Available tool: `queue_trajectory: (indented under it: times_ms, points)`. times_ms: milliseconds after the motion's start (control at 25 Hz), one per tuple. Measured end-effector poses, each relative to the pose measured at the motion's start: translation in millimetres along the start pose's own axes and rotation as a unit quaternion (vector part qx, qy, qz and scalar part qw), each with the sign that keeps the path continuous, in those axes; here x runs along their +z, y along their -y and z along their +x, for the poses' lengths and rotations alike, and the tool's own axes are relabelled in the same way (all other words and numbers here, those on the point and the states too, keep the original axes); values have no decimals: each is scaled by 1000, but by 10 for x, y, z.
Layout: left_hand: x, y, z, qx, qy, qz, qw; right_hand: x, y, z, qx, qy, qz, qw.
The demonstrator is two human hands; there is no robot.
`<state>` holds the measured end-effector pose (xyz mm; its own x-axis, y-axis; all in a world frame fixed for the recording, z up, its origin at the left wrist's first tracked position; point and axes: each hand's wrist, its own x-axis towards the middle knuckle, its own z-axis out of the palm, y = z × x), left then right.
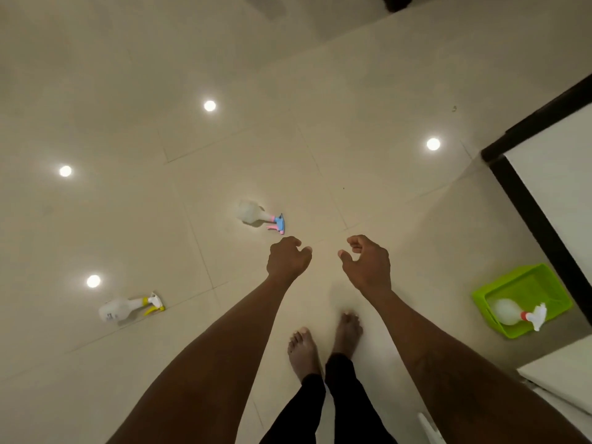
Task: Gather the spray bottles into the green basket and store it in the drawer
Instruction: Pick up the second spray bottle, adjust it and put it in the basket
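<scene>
Head view: our left hand [288,256] and right hand [366,264], fingers loosely curled and empty, should next take the blue-trigger bottle [261,216] by its neck for the green basket [522,280].

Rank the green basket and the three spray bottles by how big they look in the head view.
1. green basket
2. yellow-trigger bottle
3. red-collared bottle, looks about alike
4. blue-trigger bottle, farther off, so unsure

Large glossy cream floor tiles [224,75] with thin grout lines fill the view, mirroring four round ceiling lights [209,105] as bright spots. At the right stands white furniture with a dark frame [531,216]; a dark shape sits at the top edge [397,1]
</scene>
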<state>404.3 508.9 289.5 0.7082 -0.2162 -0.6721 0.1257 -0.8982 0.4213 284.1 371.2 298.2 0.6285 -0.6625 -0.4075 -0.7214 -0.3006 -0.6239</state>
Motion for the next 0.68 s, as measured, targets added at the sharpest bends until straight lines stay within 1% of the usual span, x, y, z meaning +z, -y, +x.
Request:
queue_trajectory:
  times_ms: [200,360,520,600,680]
  points:
    - [-451,252,371,-49,-38,-31,998,537,489,359,-17,70,-18,997]
    - [-707,415,778,-72,-64,-12,995,917,790,771,-44,101,-45,993]
    - [-809,492,1177,-44,-76,8,996,1318,884,1209,-60,125,-86,987]
    - [-805,532,1406,-18,-72,18,997,1553,852,1395,-51,143,-101,983]
    - [-761,588,1746,18,-66,43,997,1857,759,1577,-34,143,-100,984]
